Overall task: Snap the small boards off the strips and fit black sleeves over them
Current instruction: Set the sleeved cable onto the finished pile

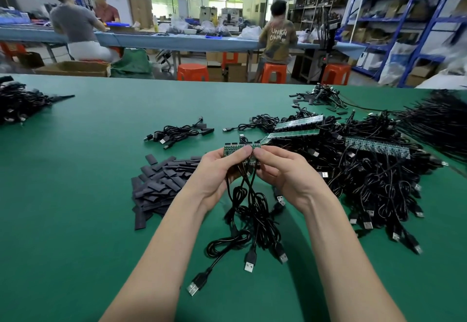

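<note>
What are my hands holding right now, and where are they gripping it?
Both hands pinch one green board strip: the left hand on its left part, the right hand on its right end. Its black cables hang below.

Both forearms reaching toward 12 o'clock; left grip and right grip curling, fingertips meeting, pinching.

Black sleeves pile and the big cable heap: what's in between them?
In the head view, both hands, left and right, holding a board strip with dangling USB cables.
</note>
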A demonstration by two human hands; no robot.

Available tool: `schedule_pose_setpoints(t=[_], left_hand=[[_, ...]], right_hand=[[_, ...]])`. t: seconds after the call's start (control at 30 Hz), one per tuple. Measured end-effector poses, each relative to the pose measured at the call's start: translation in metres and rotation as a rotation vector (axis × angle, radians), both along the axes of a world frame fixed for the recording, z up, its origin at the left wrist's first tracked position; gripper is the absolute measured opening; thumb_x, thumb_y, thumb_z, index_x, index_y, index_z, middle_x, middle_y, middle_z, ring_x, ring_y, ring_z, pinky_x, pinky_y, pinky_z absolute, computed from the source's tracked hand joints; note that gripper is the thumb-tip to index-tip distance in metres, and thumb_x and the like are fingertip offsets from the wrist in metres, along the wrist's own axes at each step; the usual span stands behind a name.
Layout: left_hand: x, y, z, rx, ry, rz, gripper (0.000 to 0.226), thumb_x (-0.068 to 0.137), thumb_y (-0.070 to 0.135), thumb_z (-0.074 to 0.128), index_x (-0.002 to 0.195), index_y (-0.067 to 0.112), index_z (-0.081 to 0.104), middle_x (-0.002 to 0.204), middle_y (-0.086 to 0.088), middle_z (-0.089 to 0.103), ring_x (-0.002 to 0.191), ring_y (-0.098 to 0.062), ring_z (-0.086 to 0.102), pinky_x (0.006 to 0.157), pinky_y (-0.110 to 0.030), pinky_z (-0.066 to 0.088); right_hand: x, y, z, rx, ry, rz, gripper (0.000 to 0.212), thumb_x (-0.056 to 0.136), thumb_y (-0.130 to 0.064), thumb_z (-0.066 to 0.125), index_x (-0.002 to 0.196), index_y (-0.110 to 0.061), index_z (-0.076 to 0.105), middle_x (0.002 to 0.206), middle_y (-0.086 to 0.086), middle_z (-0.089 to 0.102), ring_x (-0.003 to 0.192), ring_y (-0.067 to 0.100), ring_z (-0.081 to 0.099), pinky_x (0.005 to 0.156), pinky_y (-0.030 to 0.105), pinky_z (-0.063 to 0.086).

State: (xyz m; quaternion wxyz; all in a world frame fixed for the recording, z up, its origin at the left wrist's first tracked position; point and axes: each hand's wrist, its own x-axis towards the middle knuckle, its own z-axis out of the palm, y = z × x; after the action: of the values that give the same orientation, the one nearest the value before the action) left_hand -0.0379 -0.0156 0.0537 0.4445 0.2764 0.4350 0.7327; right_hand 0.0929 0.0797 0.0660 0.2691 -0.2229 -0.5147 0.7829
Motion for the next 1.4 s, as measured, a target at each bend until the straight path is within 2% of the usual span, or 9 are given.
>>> schedule_pose_setpoints(t=[0.13,0.43,0.53,0.63,0.73,0.93,1.07,1.2,1.4], left_hand=[[0.001,-0.002,0.002,0.005,-0.02,-0.049,0.039,0.079,0.014,0.071,0.113,-0.005,0.066,0.091,-0.008,0.073,0.075,-0.011,0.07,0.07,-0.02,0.058],[0.005,0.002,0.001,0.07,-0.129,-0.138,0.02,0.081,0.016,0.07,0.096,0.004,0.072,0.086,-0.006,0.073,0.071,-0.012,0.068,0.07,-0.021,0.059],[-0.001,0.004,-0.003,-0.032,0.051,-0.015,0.029,0.092,0.021,0.068,0.114,0.004,0.066,0.098,-0.007,0.072,0.081,-0.013,0.068,0.072,-0.024,0.058],[-0.011,0.003,-0.009,-0.283,0.444,0.07,0.028,0.098,0.038,0.062,0.115,0.018,0.07,0.107,0.0,0.075,0.088,-0.012,0.066,0.077,-0.028,0.051],[-0.019,-0.001,-0.01,-0.397,0.574,0.111,0.025,0.095,0.048,0.063,0.098,0.025,0.072,0.077,0.014,0.069,0.07,-0.011,0.056,0.063,-0.025,0.043],[-0.028,-0.007,-0.01,-0.624,0.519,0.151,0.065,0.082,0.072,0.065,0.117,0.017,0.06,0.068,0.001,0.05,0.04,-0.007,0.044,0.04,-0.018,0.035],[-0.021,-0.011,0.0,-0.613,0.414,-0.029,0.099,0.053,0.074,0.081,0.124,0.011,0.054,0.086,-0.005,0.056,0.054,-0.012,0.068,0.048,-0.021,0.053],[-0.014,-0.009,-0.001,-0.735,0.535,-0.163,0.063,0.072,0.058,0.082,0.104,0.009,0.057,0.083,-0.006,0.058,0.068,-0.019,0.076,0.053,-0.025,0.06],[-0.016,-0.006,-0.007,-0.694,0.631,-0.144,0.029,0.095,0.026,0.071,0.081,0.01,0.051,0.065,-0.003,0.055,0.05,-0.013,0.066,0.044,-0.022,0.049]], right_hand=[[0.0,0.0,-0.002,-0.08,0.019,0.037,0.038,0.068,-0.014,0.082,0.103,-0.004,0.074,0.092,0.008,0.076,0.071,0.011,0.07,0.063,0.02,0.057],[0.005,-0.005,0.004,-0.152,0.063,0.14,0.008,0.075,-0.014,0.077,0.082,-0.015,0.082,0.082,0.002,0.072,0.064,0.007,0.066,0.057,0.015,0.055],[0.01,-0.006,0.012,-0.059,0.05,0.129,0.006,0.074,-0.015,0.078,0.076,-0.019,0.081,0.077,0.001,0.058,0.07,0.014,0.053,0.056,0.016,0.054],[0.012,-0.01,0.023,0.034,0.051,0.144,0.007,0.072,-0.017,0.078,0.073,-0.024,0.081,0.06,-0.006,0.05,0.069,0.014,0.043,0.06,0.018,0.055],[0.011,-0.015,0.034,0.089,0.085,0.122,0.009,0.07,-0.016,0.08,0.076,-0.023,0.08,0.071,-0.002,0.06,0.068,0.012,0.059,0.06,0.019,0.056],[0.011,-0.012,0.038,0.096,0.152,-0.109,0.034,0.072,-0.023,0.082,0.102,-0.016,0.07,0.085,-0.004,0.074,0.073,0.015,0.068,0.062,0.022,0.057],[0.009,-0.009,0.037,0.11,0.191,-0.251,0.018,0.084,-0.017,0.079,0.099,-0.016,0.07,0.094,-0.001,0.067,0.076,0.015,0.065,0.066,0.023,0.056],[0.007,-0.011,0.039,0.211,0.218,-0.347,0.009,0.089,-0.017,0.077,0.089,-0.024,0.071,0.08,-0.011,0.068,0.075,0.01,0.064,0.071,0.023,0.056],[0.007,-0.009,0.041,0.196,0.254,-0.455,0.006,0.092,-0.02,0.074,0.094,-0.021,0.068,0.076,-0.012,0.067,0.08,0.016,0.065,0.066,0.022,0.055]])
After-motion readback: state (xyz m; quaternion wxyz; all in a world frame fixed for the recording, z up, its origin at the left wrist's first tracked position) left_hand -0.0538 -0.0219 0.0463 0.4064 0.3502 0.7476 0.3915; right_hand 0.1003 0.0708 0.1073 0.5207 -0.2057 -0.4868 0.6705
